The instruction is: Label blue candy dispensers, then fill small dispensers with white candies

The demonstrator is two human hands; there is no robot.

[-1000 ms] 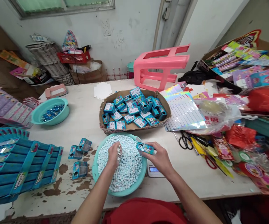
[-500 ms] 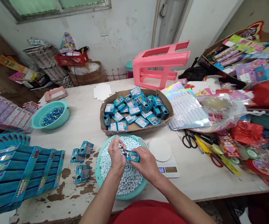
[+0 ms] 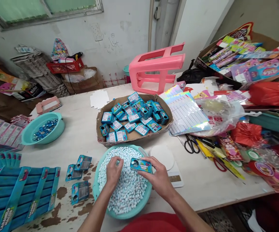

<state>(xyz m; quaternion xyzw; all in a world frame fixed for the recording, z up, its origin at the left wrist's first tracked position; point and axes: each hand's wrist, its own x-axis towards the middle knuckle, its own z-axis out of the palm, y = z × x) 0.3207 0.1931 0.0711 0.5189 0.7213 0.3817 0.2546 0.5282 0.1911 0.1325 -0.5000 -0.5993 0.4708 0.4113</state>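
My right hand (image 3: 157,174) grips a small blue candy box (image 3: 141,165) above the right side of a turquoise bowl (image 3: 96,190). The box has a round hole at its left end, and a white candy shows in it. My left hand (image 3: 114,170) is over the heap of pale candies (image 3: 127,193) in the bowl, to the left of the box and apart from it. Its fingers curl toward the thumb; what is inside them, if anything, is hidden.
Behind the bowl stands a cardboard tray (image 3: 129,139) of blue boxes. A white scale (image 3: 177,178) is at the right, near scissors (image 3: 192,144). Several blue boxes (image 3: 80,192) lie left, beside stacked blue display packs (image 3: 21,193). Another turquoise bowl (image 3: 59,129) holds shiny blue pieces.
My left hand has come away from the box's open end and moved left over the candies. The right hand still holds the box. The camera view has shifted a little.
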